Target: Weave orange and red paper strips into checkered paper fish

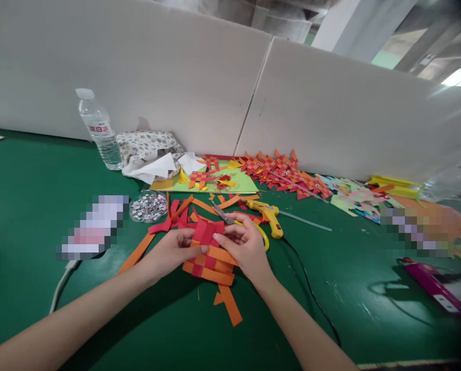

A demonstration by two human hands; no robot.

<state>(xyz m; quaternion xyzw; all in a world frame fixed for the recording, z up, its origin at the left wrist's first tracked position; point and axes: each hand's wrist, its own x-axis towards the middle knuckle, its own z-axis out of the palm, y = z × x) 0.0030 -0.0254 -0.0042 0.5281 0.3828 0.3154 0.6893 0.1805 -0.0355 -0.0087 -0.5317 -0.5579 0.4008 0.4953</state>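
Observation:
Both hands hold a woven piece of red and orange paper strips (211,263) above the green table. My left hand (176,251) pinches its left edge, thumb on top of an orange strip. On the right side, my right hand (248,243) grips the upper part, its thumb pressed on the red strips. Just beyond the weave lie loose red and orange strips (182,212). Scissors (220,211) with yellow handles rest there, partly hidden behind my right hand. A yellow glue gun (268,215) lies close by, a clear glue stick at its back.
A round dish of googly eyes (148,206) sits left of the strips. Behind are a water bottle (100,131), a patterned cloth bag (149,149) and a pile of woven paper fish (282,174). A purple power strip (433,286) lies right; the glue gun's black cord (306,278) runs toward the front.

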